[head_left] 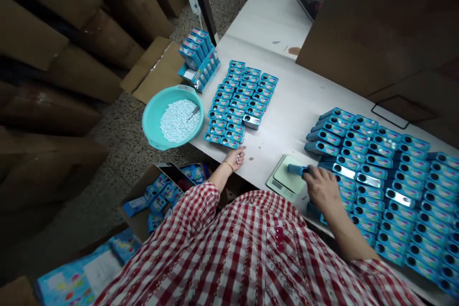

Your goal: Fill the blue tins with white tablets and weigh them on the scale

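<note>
My right hand [322,187] grips a small blue tin [296,169] lying tilted over the pale green weighing scale [284,178]. My left hand [234,158] rests at the table's front edge, fingers curled around a few white pellets, the index finger partly stretched out. Just beyond it stand rows of blue tins [234,111] with dark round openings on top. To the left, a turquoise basin [154,126] holds a heap of white pellets [177,122] with a dark scoop [193,113] in it. A larger block of blue tins [380,186] stands right of the scale.
Blue boxes in a display tray [206,69] sit at the table's left edge. Below are an open carton [139,220] of blue packs and a blue printed bag [86,272]. Brown cartons [43,24] line the left side. A large brown board [376,24] rises at the back right.
</note>
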A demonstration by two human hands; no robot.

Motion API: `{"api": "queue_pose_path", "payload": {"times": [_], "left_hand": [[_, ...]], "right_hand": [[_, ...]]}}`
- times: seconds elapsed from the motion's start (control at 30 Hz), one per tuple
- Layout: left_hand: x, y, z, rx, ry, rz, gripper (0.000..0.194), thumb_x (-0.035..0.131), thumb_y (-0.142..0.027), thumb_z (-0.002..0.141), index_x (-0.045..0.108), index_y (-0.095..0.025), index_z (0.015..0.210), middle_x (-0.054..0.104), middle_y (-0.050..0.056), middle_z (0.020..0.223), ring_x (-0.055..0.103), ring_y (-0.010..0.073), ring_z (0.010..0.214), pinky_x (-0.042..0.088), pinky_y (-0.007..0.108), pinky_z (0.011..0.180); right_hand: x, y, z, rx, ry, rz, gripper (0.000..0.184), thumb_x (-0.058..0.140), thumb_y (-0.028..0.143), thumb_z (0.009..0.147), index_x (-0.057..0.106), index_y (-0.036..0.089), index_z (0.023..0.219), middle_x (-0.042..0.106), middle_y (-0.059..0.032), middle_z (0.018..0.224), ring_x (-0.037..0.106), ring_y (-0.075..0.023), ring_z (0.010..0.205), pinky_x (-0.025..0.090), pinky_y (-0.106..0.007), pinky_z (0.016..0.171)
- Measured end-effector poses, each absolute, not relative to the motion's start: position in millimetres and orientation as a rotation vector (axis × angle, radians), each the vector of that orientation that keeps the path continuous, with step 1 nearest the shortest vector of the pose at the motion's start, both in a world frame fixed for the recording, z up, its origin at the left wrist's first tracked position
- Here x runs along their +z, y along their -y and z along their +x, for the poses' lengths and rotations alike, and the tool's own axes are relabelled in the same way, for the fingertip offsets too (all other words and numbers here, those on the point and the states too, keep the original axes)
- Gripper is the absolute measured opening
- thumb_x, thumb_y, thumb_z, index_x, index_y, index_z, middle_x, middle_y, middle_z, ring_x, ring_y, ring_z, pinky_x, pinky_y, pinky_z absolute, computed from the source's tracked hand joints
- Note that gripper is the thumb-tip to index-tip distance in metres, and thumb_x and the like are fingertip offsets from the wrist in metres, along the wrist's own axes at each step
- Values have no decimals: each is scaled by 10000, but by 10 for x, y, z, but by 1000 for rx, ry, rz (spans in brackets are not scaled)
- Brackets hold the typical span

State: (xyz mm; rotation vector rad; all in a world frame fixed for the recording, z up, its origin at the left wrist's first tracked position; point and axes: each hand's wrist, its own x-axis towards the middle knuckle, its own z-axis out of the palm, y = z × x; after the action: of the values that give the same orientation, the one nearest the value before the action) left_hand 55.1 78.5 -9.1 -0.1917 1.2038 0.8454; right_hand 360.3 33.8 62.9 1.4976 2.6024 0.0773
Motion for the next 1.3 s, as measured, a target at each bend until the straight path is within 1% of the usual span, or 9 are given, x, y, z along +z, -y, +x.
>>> {"api": "queue_pose_path", "payload": {"times": [0.13,0.2,0.33,0.43,0.57,0.73,0.97,1.13,1.3], "left_hand": [[-10,-617,623,824,-1055,-214,123,454,-138,825,575,-115,822,392,-61,439,297,22,311,159,117,291],[34,-504,748,805,-940,-252,180,434,-174,843,574,-113,747,479,-18,483,398,40,357,236,127,312],[104,-258,1064,733,-805,-297,261,382,-212,860,612,-90,845,662,126,828,634,157,739,481,236,590],[105,-103,1189,668,-737,-311,339,356,-283,874,597,-86,1007,641,153,1030,605,212,966,465,341,821],[57,41,1122,618,-771,-328,408,333,-343,887,540,-105,1145,618,147,1101,570,222,1050,410,385,921],[55,151,1009,571,-831,-348,378,329,-298,894,553,-85,1111,640,142,1018,606,219,971,434,384,893],[74,227,1001,601,-922,-345,259,401,-224,871,599,-110,750,622,52,642,632,152,652,490,310,769],[56,224,1046,590,-957,-320,249,412,-201,863,592,-114,715,605,26,572,604,125,545,502,271,668],[93,181,1137,510,-947,-322,320,369,-224,878,596,-104,687,620,48,577,622,143,570,502,278,659]], "right_hand": [[524,-192,3416,-71,-2605,1519,220,462,161,821,640,217,939,586,-106,1085,484,-239,901,373,-373,784],[501,-120,3338,-154,-2648,1601,239,463,230,846,612,203,1031,567,-118,1140,473,-252,960,383,-393,804],[544,24,2918,-484,-2838,1500,283,412,259,886,565,168,1106,575,-114,1112,487,-218,948,417,-367,816],[550,69,2517,-672,-2824,1339,313,388,196,885,520,126,1160,559,-131,1104,488,-218,952,429,-367,814],[491,87,2313,-805,-2721,1234,266,397,116,859,554,110,1075,555,-124,1064,480,-219,960,434,-348,789],[447,132,2349,-969,-2633,1238,220,410,98,860,564,120,1016,557,-100,1021,485,-184,962,429,-288,772],[538,116,2364,-1000,-2539,1299,272,433,111,853,527,153,1105,537,-85,1008,528,-170,868,436,-257,668],[533,149,2457,-998,-2569,1282,258,405,130,877,538,146,1098,548,-92,1004,542,-160,879,442,-249,695],[445,185,2498,-1069,-2709,1194,255,388,165,895,566,148,1076,576,-84,1026,554,-152,887,454,-255,722]]}}
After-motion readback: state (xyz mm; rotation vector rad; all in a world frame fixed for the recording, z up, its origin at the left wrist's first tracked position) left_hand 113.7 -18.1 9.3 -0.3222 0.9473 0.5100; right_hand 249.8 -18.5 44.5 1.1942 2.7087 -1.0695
